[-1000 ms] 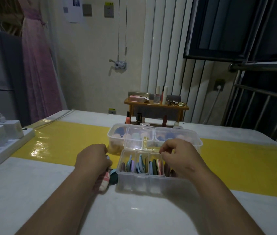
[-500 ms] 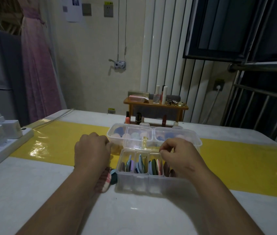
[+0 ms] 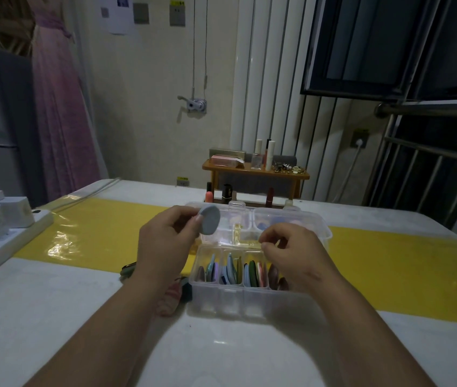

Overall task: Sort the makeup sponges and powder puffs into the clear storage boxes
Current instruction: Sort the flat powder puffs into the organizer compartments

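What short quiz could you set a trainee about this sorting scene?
1. True or false: the left hand holds a round blue-grey puff.
2. Pick one: in the near box, the coloured puffs are A) standing on edge, B) lying flat in one stack, C) spilled outside it.
3. Short answer: what colour is the strip across the table?
Key: 1 true; 2 A; 3 yellow.

Left hand (image 3: pixel 166 241) raised, fingers (image 3: pixel 197 219) pinching a grey puff (image 3: pixel 210 224); right hand (image 3: pixel 291 248) lower, fingers curled, both forearms stretched forward
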The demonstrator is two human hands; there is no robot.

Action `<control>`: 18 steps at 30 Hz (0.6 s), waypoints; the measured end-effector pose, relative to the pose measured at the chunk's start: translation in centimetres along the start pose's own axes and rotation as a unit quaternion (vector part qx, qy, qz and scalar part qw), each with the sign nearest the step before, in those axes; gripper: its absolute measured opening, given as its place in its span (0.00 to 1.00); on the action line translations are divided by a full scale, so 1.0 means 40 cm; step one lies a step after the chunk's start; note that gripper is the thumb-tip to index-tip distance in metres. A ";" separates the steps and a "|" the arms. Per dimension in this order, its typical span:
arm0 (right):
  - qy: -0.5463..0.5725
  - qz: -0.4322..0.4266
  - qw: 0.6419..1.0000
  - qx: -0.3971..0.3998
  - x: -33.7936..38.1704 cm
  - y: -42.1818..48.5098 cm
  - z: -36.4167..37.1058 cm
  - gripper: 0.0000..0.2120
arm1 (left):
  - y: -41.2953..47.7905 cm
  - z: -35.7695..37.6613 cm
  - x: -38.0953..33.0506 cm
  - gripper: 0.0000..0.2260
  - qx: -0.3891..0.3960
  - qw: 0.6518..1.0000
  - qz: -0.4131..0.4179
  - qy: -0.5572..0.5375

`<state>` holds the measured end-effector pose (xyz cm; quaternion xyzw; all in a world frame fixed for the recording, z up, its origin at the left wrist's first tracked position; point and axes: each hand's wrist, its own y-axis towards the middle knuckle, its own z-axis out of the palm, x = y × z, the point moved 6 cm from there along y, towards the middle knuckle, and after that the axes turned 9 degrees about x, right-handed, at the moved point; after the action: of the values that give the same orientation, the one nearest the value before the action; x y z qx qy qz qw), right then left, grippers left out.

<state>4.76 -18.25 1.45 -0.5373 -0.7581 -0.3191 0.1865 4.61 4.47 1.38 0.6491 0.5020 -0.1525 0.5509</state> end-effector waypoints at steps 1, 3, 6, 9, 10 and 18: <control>0.006 -0.002 1.000 0.001 0.001 0.000 0.000 0.07 | -0.001 0.008 0.004 0.05 0.011 0.999 -0.011 -0.037; 0.019 -0.006 1.000 0.006 0.005 -0.001 0.003 0.07 | -0.005 0.018 0.004 0.06 0.022 0.995 -0.028 -0.094; 0.034 -0.008 0.999 0.011 0.014 -0.004 0.006 0.06 | -0.009 0.023 -0.005 0.06 0.025 0.986 -0.051 -0.154; 0.065 -0.018 0.997 0.026 0.023 -0.006 0.009 0.07 | -0.006 0.027 0.001 0.06 0.033 0.981 -0.070 -0.175; 0.072 -0.025 0.997 0.033 0.028 -0.006 0.010 0.09 | -0.004 0.031 0.005 0.05 0.043 0.981 -0.075 -0.176; 0.081 -0.050 0.994 0.046 0.046 -0.009 0.021 0.10 | -0.012 0.070 0.002 0.04 0.126 0.978 -0.074 -0.150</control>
<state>3.84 -16.46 1.88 -0.4615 -0.7804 -0.3355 0.2557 5.27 2.03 0.08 0.6441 0.4371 -0.3506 0.5207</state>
